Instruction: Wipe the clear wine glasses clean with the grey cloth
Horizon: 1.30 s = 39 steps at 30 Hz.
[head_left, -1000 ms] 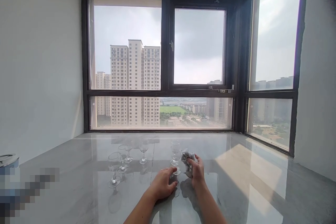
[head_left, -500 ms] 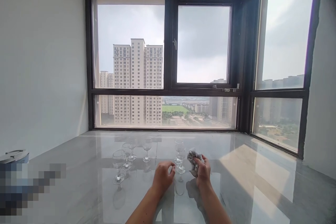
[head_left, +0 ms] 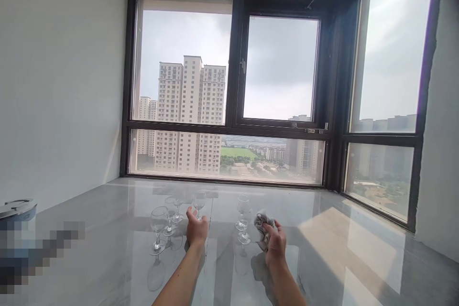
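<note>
Hovering over the slab [head_left: 340, 248], the left hand [head_left: 196, 230] is well left of the cloth [head_left: 261, 222], with palm turned inward, thumb up and fingers spread wide, gripping nothing. Its fingertips are right at a glass [head_left: 199, 199], which stands upright on that same side of the cloth, a little beyond the hand. The fingers hide the glass's foot, so whether they touch it cannot be told. The right hand [head_left: 277, 245] is directly under the cloth, fingers curled tight round its lower part, with the crumpled grey top sticking out above the knuckles. Just left of the cloth a pair [head_left: 245, 211] of stemmed glasses stands upright, one behind the other. The nearer one is almost at the cloth's edge, and the pair sits between the cloth and the left hand. Farther left of the cloth, past the left hand, a trio [head_left: 158, 222] of glasses crowds close. The rearmost of them stands just beside the glass, hemming it in on that side. Far left of the cloth, at the frame edge, a lidded pot [head_left: 16, 208] sits above a blurred patch. Beyond the cloth a window [head_left: 279, 67] fills the back, and a white wall [head_left: 60, 81] runs along the left. Right of the cloth a bright sun patch lies on the slab
</note>
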### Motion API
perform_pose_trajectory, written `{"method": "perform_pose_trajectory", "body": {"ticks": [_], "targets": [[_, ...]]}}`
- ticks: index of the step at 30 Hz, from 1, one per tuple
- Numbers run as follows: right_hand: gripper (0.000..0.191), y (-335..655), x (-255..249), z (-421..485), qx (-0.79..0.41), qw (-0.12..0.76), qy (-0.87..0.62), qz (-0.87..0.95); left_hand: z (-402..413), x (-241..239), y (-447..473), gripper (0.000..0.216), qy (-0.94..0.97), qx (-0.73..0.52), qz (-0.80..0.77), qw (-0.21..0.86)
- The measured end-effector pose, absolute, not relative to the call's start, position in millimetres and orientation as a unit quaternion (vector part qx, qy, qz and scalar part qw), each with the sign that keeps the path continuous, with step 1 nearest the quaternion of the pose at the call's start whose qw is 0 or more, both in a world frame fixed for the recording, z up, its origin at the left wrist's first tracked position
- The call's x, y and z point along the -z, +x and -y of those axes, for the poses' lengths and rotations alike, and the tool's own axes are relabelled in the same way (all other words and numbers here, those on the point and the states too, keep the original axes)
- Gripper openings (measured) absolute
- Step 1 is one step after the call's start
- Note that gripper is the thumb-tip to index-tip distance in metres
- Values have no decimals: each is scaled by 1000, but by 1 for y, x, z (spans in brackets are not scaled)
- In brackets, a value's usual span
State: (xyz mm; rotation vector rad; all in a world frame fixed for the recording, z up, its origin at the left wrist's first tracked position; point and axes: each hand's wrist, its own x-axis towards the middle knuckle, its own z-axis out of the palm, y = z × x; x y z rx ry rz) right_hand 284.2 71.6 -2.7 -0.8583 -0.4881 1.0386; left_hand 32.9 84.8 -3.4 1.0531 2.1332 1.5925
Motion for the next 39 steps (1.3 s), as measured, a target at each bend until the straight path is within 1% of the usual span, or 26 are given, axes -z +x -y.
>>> {"method": "perform_pose_trajectory", "body": {"ticks": [2, 4, 6, 8, 10, 13, 17, 21, 26, 33, 37, 39], "targets": [[73, 284, 4, -73, -473, 756, -393, 225, -89, 5, 33, 63, 369, -532, -748, 147], [74, 284, 5, -75, -471, 758, -392, 225, -92, 5, 33, 61, 370, -516, -758, 146], [74, 284, 7, -77, -468, 760, -391, 224, -93, 5, 33, 51, 378, -505, -763, 137], [73, 284, 8, -79, -463, 766, -387, 223, -91, 4, 33, 35, 396, -498, -762, 123], [72, 284, 9, -80, -456, 771, -385, 221, -85, 2, 34, 27, 416, -495, -755, 107], [70, 285, 10, -81, -443, 776, -394, 217, -72, -2, 42, 30, 479, -510, -713, 55], [68, 287, 9, -78, -426, 778, -410, 213, -50, -3, 66, 33, 624, -543, -560, -39], [64, 289, 4, -69, -401, 782, -422, 224, -30, 3, 95, 39, 724, -493, -481, -35], [66, 294, 3, -47, -381, 772, -434, 266, -25, 10, 107, 46, 784, -415, -461, -38], [71, 286, 7, -35, -492, 700, -374, 358, -33, 13, 107, 48, 775, -398, -491, -19], [77, 289, 8, -40, -522, 708, -332, 340, -35, 16, 109, 49, 771, -374, -514, -15], [76, 291, 8, -43, -544, 714, -311, 313, -36, 18, 109, 47, 774, -363, -518, -16]]}}
